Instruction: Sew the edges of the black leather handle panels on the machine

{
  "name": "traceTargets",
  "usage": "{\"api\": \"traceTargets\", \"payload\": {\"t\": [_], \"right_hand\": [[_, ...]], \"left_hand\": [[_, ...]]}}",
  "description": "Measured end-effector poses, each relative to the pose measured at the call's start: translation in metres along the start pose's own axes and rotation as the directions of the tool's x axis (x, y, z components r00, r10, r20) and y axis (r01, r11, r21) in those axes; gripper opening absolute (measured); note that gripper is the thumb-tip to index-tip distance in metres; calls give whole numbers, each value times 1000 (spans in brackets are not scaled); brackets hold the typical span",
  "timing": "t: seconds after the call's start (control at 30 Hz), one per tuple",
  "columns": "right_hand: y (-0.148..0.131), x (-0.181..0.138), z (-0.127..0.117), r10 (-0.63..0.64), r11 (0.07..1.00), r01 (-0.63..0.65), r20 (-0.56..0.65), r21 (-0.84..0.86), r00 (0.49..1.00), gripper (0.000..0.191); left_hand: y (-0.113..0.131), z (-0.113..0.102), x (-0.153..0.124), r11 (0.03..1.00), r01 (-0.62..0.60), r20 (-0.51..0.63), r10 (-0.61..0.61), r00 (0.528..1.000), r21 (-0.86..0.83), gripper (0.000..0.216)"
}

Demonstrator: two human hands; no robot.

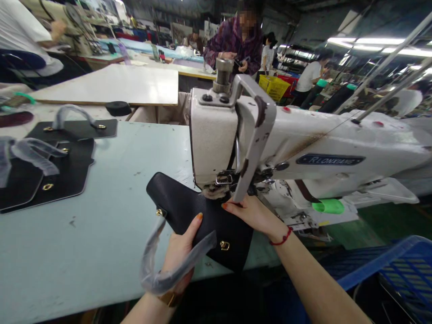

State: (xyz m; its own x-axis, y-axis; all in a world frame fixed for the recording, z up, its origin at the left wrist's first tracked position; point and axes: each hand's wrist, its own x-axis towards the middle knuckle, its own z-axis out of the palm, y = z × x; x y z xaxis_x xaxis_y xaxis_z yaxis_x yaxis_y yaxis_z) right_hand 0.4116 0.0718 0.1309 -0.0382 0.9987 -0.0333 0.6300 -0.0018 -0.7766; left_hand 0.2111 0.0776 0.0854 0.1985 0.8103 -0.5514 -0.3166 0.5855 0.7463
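Observation:
A black leather handbag panel [180, 198] lies under the head of a white sewing machine [214, 135], its far edge at the presser foot area. My left hand [180, 247] grips the panel's near side, thumb on top and fingers underneath. A plastic-wrapped bag handle [151, 265] loops over that hand, near gold-coloured metal fittings [224, 245] on the panel. My right hand [251, 213] holds the panel close to the needle area, thumb on top, beside the machine's grey metal bar [253, 148]. The needle itself and most of my right fingers are hidden.
More black bag panels [76, 168] with wrapped handles lie at the left of the pale blue table [111, 252]. A black roll [118, 108] sits behind them. Blue plastic baskets [398, 261] stand at lower right. A person [232, 42] works across from me; others are farther back.

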Motion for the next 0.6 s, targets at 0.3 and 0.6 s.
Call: {"api": "traceTargets", "payload": {"t": [0.3, 0.6], "right_hand": [[4, 1, 3, -25, 997, 30, -65, 74, 998, 30], [-3, -3, 10, 19, 999, -16, -71, 37, 997, 34]], "left_hand": [[-4, 0, 3, 999, -26, -3, 26, 1000, -20, 39], [18, -1, 7, 992, -32, -16, 34, 999, 121, 35]]}}
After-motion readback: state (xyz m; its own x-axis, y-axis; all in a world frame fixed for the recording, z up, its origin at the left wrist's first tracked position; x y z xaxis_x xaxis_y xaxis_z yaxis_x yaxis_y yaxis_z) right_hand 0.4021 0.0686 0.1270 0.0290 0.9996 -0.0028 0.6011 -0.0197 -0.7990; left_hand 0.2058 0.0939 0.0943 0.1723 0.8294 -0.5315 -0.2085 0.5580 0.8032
